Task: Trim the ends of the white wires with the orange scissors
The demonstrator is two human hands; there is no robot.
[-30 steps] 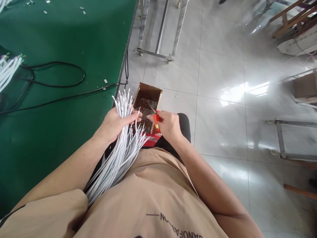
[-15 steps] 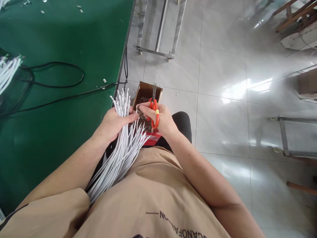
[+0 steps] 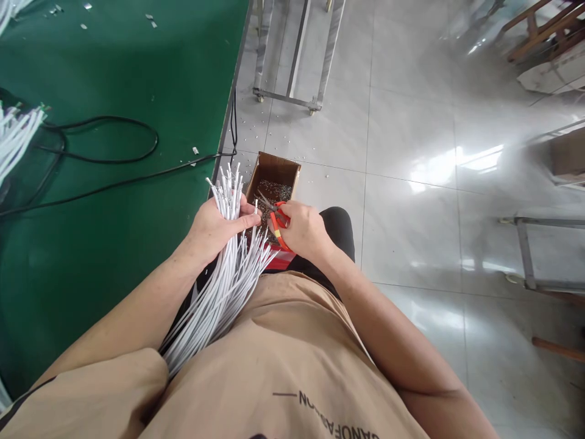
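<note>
green bench (image 3: 114, 67) at left, crossed by black cable (image 3: 114, 160); tiled floor (image 3: 411, 152) at right. bundle of white wires (image 3: 219, 274) running from lap up past bench edge, clamped in left hand (image 3: 214, 228), thumb across the strands. open box (image 3: 273, 183) of small metal bits on floor, just beyond both hands. right hand (image 3: 304, 230) closed on orange-handled scissors (image 3: 274, 213), blades parted, tips pointing left at one wire end by left thumb, above the box.
</note>
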